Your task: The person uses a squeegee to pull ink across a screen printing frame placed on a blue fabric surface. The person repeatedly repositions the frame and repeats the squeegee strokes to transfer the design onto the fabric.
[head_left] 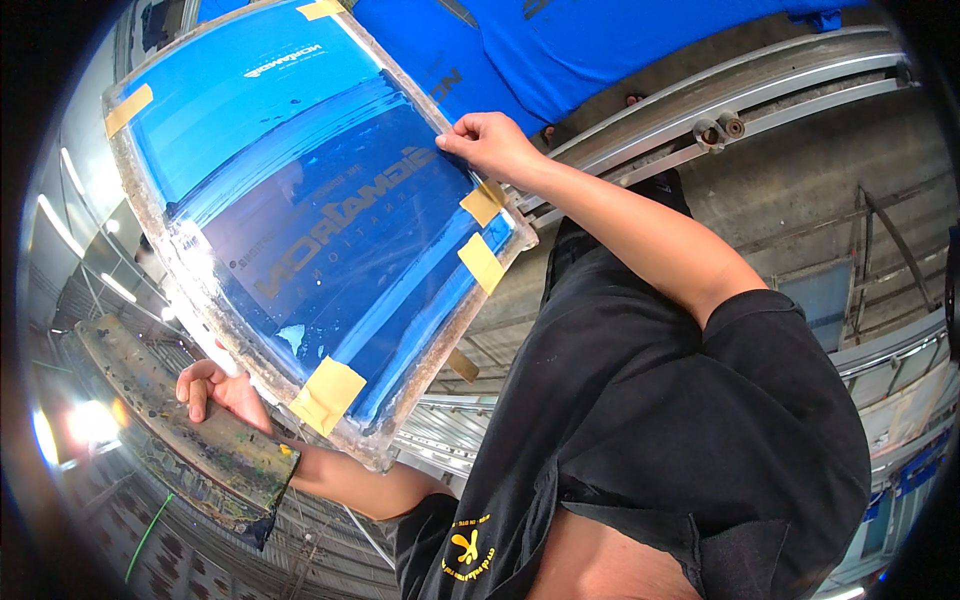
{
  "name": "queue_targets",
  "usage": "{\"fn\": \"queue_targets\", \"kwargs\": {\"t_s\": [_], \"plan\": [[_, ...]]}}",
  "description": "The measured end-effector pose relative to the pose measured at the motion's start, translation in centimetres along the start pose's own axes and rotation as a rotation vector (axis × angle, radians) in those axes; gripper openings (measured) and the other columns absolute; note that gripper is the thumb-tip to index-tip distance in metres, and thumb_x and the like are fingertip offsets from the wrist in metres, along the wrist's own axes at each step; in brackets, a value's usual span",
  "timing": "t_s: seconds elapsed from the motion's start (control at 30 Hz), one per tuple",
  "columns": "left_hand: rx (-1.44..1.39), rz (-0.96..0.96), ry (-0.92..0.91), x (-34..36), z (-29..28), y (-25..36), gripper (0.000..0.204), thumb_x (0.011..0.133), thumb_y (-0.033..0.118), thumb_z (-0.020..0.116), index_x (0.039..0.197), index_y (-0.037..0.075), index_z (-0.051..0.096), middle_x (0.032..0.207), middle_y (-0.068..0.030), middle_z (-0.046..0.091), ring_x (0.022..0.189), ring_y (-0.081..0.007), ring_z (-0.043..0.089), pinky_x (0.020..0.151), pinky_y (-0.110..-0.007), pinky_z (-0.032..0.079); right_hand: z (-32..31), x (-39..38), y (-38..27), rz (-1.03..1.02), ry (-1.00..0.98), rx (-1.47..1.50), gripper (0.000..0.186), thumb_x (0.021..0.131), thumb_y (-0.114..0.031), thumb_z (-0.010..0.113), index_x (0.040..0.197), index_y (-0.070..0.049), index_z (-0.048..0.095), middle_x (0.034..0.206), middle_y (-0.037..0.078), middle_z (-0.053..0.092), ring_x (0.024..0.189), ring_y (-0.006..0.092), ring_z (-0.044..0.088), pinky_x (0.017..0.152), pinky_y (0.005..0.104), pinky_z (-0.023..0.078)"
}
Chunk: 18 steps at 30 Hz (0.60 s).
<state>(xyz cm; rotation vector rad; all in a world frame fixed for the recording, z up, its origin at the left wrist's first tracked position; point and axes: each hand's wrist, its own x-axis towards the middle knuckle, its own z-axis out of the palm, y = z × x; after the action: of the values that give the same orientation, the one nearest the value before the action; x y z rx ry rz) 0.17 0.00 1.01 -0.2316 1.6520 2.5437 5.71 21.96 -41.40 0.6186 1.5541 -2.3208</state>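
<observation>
A screen-printing frame (250,120) with blue mesh is tilted up at the upper left. Dark, wet-looking ink covers its lower part, over large lettering, and pieces of yellow tape (330,393) sit along its edges. My right hand (492,148) grips the frame's right edge, the thumb over the rim. Lower left, my left hand (222,392) has its fingers curled over a long squeegee (195,430), which is stained with old ink. That hand lies close to the frame's lower left edge; whether it touches the frame I cannot tell.
Bright blue cloth (620,50) spreads beyond the frame at the top. A metal rail (800,85) runs along it, with round tube ends (720,130) on its side. A thin green cord (150,535) hangs at the lower left. Lit lamps (93,422) glare at the left.
</observation>
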Motion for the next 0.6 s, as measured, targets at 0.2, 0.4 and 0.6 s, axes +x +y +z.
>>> {"fn": "queue_targets", "kwargs": {"t_s": [0.2, 0.4, 0.6], "plan": [[0.020, 0.001, -0.015, 0.3, -1.0, 0.8, 0.021, 0.094, 0.012, 0.063, 0.109, -0.003, 0.062, 0.073, -0.0088, 0.055, 0.111, -0.0250, 0.057, 0.124, -0.056, 0.018, 0.1, 2.7, 1.0, -0.038, -0.046, -0.041, 0.029, 0.086, -0.034, 0.084, 0.091, -0.006, 0.080, 0.075, 0.007, 0.073, 0.067, 0.0174, 0.069, 0.064, 0.0371, 0.055], [0.007, 0.043, 0.027, 0.0, 0.0, -0.2, 0.019, 0.093, 0.012, 0.064, 0.105, -0.002, 0.063, 0.073, -0.0068, 0.054, 0.114, -0.0259, 0.058, 0.124, -0.059, 0.017, -0.8, 3.1, -0.4, 0.020, -0.147, -0.108, 0.024, 0.083, -0.034, 0.086, 0.088, -0.011, 0.082, 0.072, 0.003, 0.073, 0.060, 0.0140, 0.066, 0.059, 0.0342, 0.053], [-0.043, 0.124, 0.101, -0.3, -2.5, 1.0, 0.018, 0.092, 0.013, 0.065, 0.101, -0.002, 0.062, 0.073, -0.0061, 0.054, 0.115, -0.0266, 0.058, 0.125, -0.062, 0.014, -0.7, 3.2, -0.4, -0.052, -0.164, -0.161, 0.023, 0.083, -0.034, 0.086, 0.088, -0.012, 0.082, 0.069, 0.002, 0.072, 0.058, 0.0141, 0.065, 0.056, 0.0339, 0.051]]}}
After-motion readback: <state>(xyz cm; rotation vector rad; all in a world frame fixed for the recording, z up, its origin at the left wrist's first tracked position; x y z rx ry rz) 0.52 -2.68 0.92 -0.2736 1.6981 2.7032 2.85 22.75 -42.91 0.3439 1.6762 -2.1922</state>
